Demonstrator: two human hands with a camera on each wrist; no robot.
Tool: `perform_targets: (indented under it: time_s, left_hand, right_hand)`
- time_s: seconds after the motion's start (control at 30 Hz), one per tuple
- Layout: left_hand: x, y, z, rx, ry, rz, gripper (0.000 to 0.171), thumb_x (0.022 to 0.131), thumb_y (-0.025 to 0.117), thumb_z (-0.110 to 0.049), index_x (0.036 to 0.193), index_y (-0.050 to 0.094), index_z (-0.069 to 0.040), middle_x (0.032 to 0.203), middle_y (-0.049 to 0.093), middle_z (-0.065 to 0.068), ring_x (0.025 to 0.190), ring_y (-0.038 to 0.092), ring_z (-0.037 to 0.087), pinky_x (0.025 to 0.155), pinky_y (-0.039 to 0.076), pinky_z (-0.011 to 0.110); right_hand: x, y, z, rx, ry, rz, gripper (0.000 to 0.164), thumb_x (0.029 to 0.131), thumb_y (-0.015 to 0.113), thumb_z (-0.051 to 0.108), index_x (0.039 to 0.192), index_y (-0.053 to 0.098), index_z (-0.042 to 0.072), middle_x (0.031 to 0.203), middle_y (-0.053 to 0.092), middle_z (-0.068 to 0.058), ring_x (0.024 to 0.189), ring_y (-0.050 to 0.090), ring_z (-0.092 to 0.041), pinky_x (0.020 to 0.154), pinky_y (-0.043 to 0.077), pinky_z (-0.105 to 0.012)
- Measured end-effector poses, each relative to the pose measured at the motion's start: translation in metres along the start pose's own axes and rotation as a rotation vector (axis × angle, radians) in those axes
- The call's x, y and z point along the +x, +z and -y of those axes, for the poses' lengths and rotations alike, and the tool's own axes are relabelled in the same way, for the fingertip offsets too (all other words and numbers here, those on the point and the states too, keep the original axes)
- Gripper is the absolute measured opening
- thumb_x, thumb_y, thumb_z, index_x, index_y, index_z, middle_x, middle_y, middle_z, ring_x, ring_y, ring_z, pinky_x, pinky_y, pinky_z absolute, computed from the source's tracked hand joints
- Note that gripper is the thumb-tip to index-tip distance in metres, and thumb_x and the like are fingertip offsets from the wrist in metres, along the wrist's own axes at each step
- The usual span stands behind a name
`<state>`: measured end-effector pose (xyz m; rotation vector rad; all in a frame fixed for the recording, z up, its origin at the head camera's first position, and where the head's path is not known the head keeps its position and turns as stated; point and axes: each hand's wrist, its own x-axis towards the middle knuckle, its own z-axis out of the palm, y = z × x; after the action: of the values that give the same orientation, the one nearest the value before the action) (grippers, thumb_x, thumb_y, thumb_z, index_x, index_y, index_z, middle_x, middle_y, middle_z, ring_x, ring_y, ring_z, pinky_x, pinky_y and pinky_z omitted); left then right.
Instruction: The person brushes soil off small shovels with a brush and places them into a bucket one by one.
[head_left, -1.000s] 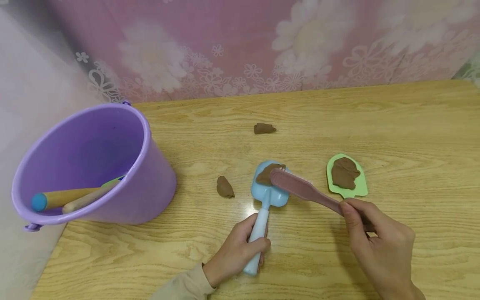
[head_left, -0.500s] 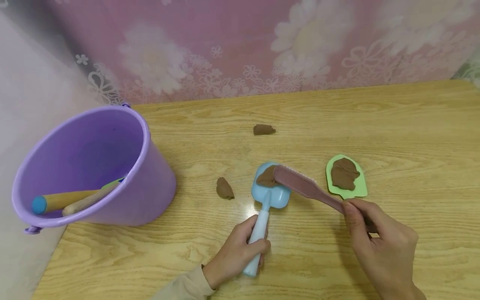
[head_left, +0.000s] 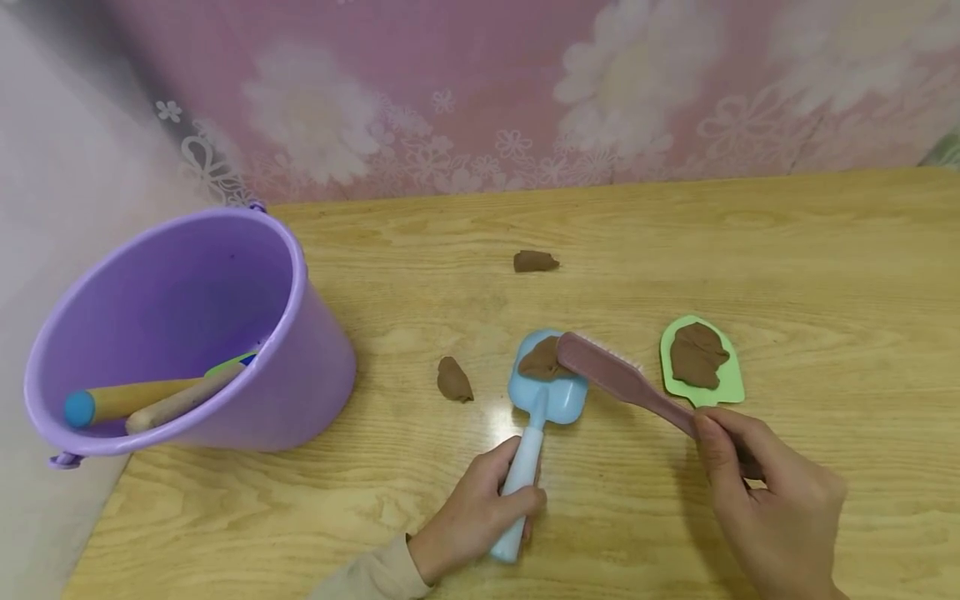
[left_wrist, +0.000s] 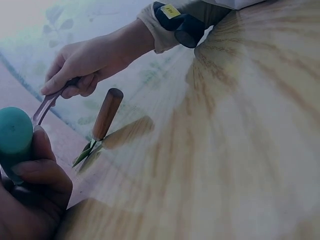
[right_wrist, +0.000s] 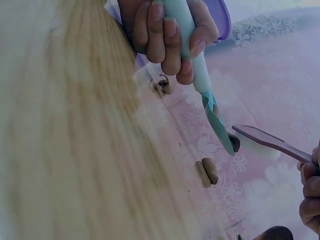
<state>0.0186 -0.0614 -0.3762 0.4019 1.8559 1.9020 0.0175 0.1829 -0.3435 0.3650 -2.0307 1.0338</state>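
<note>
My left hand (head_left: 480, 508) grips the pale blue handle of a toy shovel (head_left: 570, 404) in the head view. On its blade lies a lump of brown clay (head_left: 538, 360). A pinkish-brown brush (head_left: 615, 379) with pale bristles is pinched by its handle in my right hand (head_left: 780, 500). The brush head touches or hovers just over the clay's right edge; I cannot tell which. Close to the right hand lies a green shovel (head_left: 731, 387) carrying flattened brown clay (head_left: 697, 357). That shovel's wooden handle (left_wrist: 107, 115) shows in the left wrist view.
A purple bucket (head_left: 322, 375) stands at the left, with a blue-ended wooden stick (head_left: 142, 396) and other tools inside. Two loose brown clay pieces, one left of the blue shovel (head_left: 453, 381) and one farther back (head_left: 535, 262), lie on the wooden table (head_left: 840, 275). Flowered pink cloth hangs behind.
The brush head has shifted slightly right over the blue shovel, uncovering more of the clay. The left hand keeps its grip on the handle. The whole view has shifted a little.
</note>
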Motion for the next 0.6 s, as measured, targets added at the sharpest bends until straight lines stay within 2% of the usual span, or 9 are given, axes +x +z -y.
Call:
perform_targets:
  time_s: [0.1,0.37,0.47,0.6]
  left_hand:
    - [-0.0001,-0.0003,0.0003,0.001,-0.002,-0.001,0.014,0.084,0.051,-0.005,0.092,0.046,0.006,0.068,0.051,0.0,0.053,0.054,0.004,0.048,0.049,0.021]
    - [-0.0007,-0.0002,0.0006,0.008,-0.005,-0.005,0.013,0.085,0.051,-0.005,0.092,0.046,0.005,0.069,0.051,0.001,0.053,0.054,0.005,0.049,0.05,0.023]
    - [-0.0004,-0.0001,0.0,0.01,-0.007,-0.006,0.014,0.085,0.051,-0.005,0.092,0.046,0.006,0.069,0.051,0.001,0.053,0.054,0.005,0.049,0.05,0.023]
    - [0.0006,0.0005,-0.0012,0.005,-0.01,-0.002,0.014,0.086,0.051,-0.005,0.092,0.046,0.006,0.068,0.052,0.001,0.052,0.054,0.005,0.049,0.05,0.023]
  right_hand:
    - [-0.0017,-0.0002,0.0012,-0.009,-0.002,0.02,0.035,0.093,0.064,0.022,0.082,0.069,-0.01,0.066,0.063,0.002,0.064,0.054,0.012,0.061,0.043,0.0]
    - [-0.0021,-0.0007,0.0,-0.021,-0.014,0.044,0.035,0.094,0.063,0.024,0.082,0.07,-0.008,0.069,0.066,-0.003,0.068,0.056,0.013,0.06,0.044,-0.001]
    - [-0.0017,-0.0013,-0.0011,-0.033,-0.023,0.08,0.037,0.095,0.061,0.027,0.083,0.07,-0.006,0.067,0.065,-0.004,0.064,0.055,0.012,0.057,0.043,-0.002]
    - [-0.0011,-0.0026,-0.0021,-0.03,-0.028,0.141,0.034,0.096,0.059,0.027,0.085,0.07,-0.003,0.065,0.061,0.0,0.058,0.051,0.01,0.052,0.043,-0.004]
